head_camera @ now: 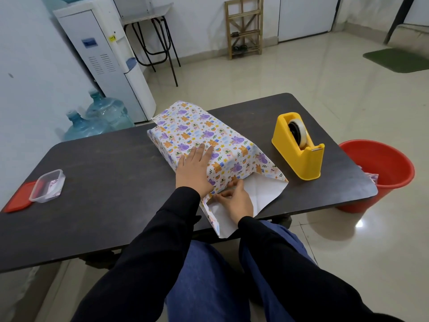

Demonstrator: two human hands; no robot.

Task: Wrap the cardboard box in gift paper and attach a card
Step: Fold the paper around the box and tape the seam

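The box (204, 138) lies on the dark table (104, 173), covered in white gift paper printed with purple and orange animals. My left hand (195, 170) lies flat on its top near the near end, fingers straight. My right hand (234, 198) is at the near end of the box, its fingers curled and pressing the paper fold against the end face. Loose paper (267, 189) spreads out white side up around that end. The far end of the paper also stands open. A yellow tape dispenser (299, 147) stands to the right of the box.
A clear plastic container (47, 185) holding printed paper pieces sits on a red lid (17, 201) at the table's left edge. A red bucket (380, 173) stands on the floor right of the table. Water bottles (97, 119) and a dispenser (106, 56) stand behind left.
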